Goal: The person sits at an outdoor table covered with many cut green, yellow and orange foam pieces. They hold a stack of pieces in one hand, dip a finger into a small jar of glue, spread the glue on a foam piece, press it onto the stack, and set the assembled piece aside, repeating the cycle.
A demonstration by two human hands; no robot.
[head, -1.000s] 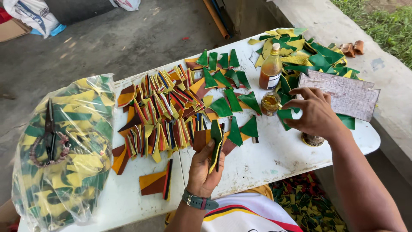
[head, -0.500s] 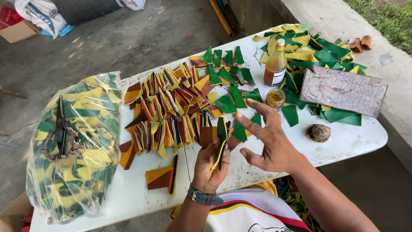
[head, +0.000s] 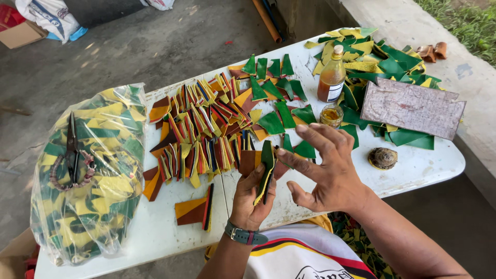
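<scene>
My left hand (head: 251, 195) grips a stack of layered green, yellow and black leather pieces (head: 266, 169), held on edge above the white table (head: 413, 170). My right hand (head: 326, 166) hovers just to the right of the stack, fingers spread, holding nothing. Beyond the hands lie rows of glued multicoloured strips (head: 204, 132) and loose green leather shapes (head: 279, 111). A wristwatch sits on my left wrist.
A clear plastic bag of yellow and green scraps (head: 88, 175) with pliers on top fills the table's left end. An amber bottle (head: 331, 76), a small open jar (head: 331, 114), a grey board (head: 413, 108) and a round lid (head: 383, 157) stand at the right.
My right hand has drawn back from the jar area at the right and now hangs open beside the stack. My left hand keeps hold of the stack.
</scene>
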